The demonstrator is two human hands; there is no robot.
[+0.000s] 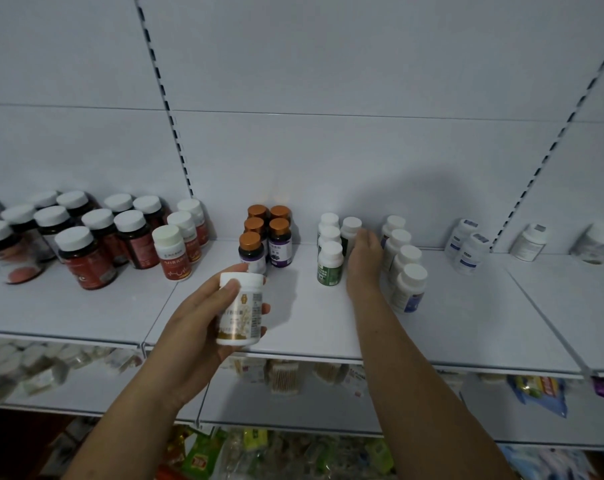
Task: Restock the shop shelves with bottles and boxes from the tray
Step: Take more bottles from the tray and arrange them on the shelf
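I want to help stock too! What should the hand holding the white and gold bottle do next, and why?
Probably set the white and gold bottle down on the bare shelf just ahead. The left hand grips it upright, and room shows between the copper-capped bottles and the green-labelled bottles.

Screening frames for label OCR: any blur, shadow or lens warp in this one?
Head view: dim, bluish light. Centre fairly sharp: the white bottle in the left hand shows label print. Edge bottles and lower-shelf goods smear. A broad soft shadow lies on the back panel behind the right hand. Slotted uprights lean and the shelf edge bows: wide-angle warp.
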